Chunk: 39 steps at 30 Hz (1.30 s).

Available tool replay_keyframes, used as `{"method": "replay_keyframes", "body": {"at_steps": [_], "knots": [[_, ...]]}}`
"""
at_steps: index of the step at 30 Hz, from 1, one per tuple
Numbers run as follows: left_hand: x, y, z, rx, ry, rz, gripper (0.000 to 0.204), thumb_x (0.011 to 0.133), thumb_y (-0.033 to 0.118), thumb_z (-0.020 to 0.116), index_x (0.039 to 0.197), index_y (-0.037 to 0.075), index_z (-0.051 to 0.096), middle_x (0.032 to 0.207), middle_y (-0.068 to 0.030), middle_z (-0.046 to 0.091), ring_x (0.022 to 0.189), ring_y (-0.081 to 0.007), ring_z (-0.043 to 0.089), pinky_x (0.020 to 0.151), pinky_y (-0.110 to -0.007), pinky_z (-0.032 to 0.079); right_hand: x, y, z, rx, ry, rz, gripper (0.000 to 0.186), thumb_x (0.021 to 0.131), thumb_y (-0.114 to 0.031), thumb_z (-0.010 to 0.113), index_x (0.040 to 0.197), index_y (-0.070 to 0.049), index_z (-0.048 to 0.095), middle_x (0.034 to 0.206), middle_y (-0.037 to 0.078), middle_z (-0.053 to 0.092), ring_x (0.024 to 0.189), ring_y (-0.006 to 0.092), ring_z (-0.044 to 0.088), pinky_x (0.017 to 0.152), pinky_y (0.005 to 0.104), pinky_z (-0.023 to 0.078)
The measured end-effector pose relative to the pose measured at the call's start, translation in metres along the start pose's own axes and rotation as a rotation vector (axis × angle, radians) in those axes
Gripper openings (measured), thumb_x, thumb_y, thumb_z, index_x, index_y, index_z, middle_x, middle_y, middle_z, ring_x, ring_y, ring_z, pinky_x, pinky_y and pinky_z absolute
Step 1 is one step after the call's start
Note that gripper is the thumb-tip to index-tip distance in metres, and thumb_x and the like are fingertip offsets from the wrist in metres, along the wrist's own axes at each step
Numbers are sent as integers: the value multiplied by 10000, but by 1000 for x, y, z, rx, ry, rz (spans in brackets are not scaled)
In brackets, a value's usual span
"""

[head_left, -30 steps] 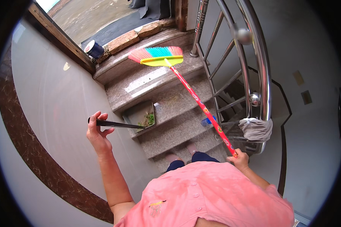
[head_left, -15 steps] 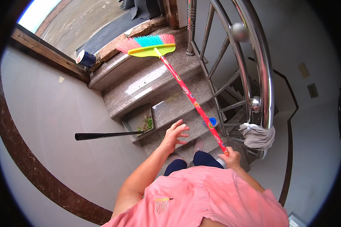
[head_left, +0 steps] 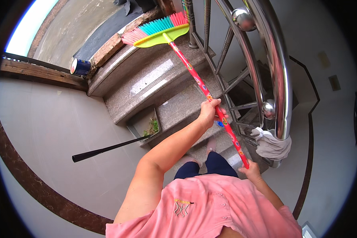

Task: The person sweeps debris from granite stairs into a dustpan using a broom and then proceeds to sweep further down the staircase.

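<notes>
A broom [head_left: 194,75] with a red patterned handle slants across the stairs, its yellow-green head and pink and teal bristles raised near the top step. My left hand [head_left: 211,112] is wrapped round the middle of the handle. Lower down, my right hand [head_left: 251,171] grips the handle's end, close to my body. To the left on a step sits a grey dustpan [head_left: 135,122] with green plant bits [head_left: 152,127] in it. Its long black handle [head_left: 103,151] sticks out toward the left wall.
Granite stairs [head_left: 146,88] climb ahead. A steel railing [head_left: 281,79] runs along the right, with a grey cloth [head_left: 271,145] tied on it. A blue and white can [head_left: 80,67] stands at the upper left by a wooden beam [head_left: 43,74]. A small blue object lies partly behind my left hand.
My left hand, open and off the broom before, has reached forward and closed round the middle of its handle. The right hand keeps its hold on the end.
</notes>
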<state>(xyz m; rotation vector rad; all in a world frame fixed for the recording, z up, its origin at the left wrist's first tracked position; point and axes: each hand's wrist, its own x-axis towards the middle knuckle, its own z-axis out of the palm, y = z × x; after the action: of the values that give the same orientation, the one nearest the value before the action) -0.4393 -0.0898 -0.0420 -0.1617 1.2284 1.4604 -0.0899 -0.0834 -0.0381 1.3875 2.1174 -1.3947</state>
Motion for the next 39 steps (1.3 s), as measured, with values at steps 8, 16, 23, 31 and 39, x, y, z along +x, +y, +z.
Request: {"method": "replay_keyframes", "body": {"at_steps": [8,16,23,31,39], "knots": [[-12,-1,-16,-46,127,106,206,926,256,551,862,70,488,651,-134,630,561,-312,668,505,-464,565,10,1,9,-133,86,-139,401,660,-315,831,880,-73,600,707,139,657,665,333,653,636,430,501],[60,43,-35,192,197,-19,263,924,298,589,894,61,481,669,-135,623,568,-326,664,507,-486,543,62,-44,48,363,-267,156,284,690,-176,786,835,-40,583,719,144,656,680,327,653,647,413,503],[14,8,-45,31,253,128,258,938,300,579,900,66,479,653,-121,611,533,-286,649,463,-428,557,50,2,36,-69,-65,-202,244,651,-175,757,803,-68,600,746,161,666,727,364,660,655,445,508],[25,82,-32,30,62,264,273,951,340,548,923,73,500,682,-130,618,596,-309,661,567,-468,557,51,-96,-9,49,-46,-222,276,685,-183,779,821,-44,584,727,135,657,693,326,656,629,414,497],[-34,76,-32,-17,166,257,232,958,276,544,931,60,464,709,-150,636,632,-338,678,574,-471,579,34,-84,-36,137,-223,-194,317,686,-226,811,791,-31,584,681,96,622,620,197,594,607,343,468]]}}
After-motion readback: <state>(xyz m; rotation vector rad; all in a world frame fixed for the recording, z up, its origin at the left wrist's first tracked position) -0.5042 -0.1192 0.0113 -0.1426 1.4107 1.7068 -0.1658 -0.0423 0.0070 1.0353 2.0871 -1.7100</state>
